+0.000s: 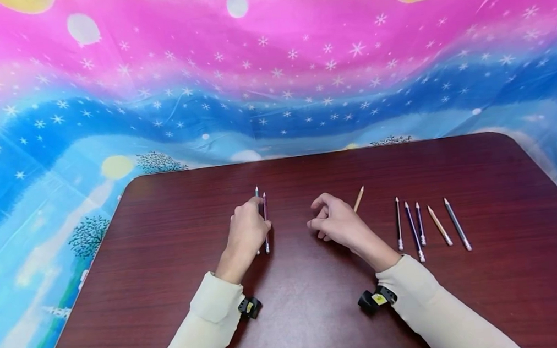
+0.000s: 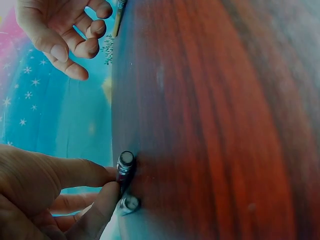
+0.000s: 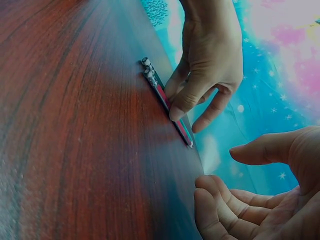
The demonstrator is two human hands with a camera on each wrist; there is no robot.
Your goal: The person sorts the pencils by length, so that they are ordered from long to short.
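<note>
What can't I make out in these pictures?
Head view: the middle of the teal pencil, behind the left hand.
Head view: the lower end of the tan pencil, behind the right hand.
Head view: any print on the dark red pencil, too small.
Left wrist view: one far pencil, cut off by the top edge.
</note>
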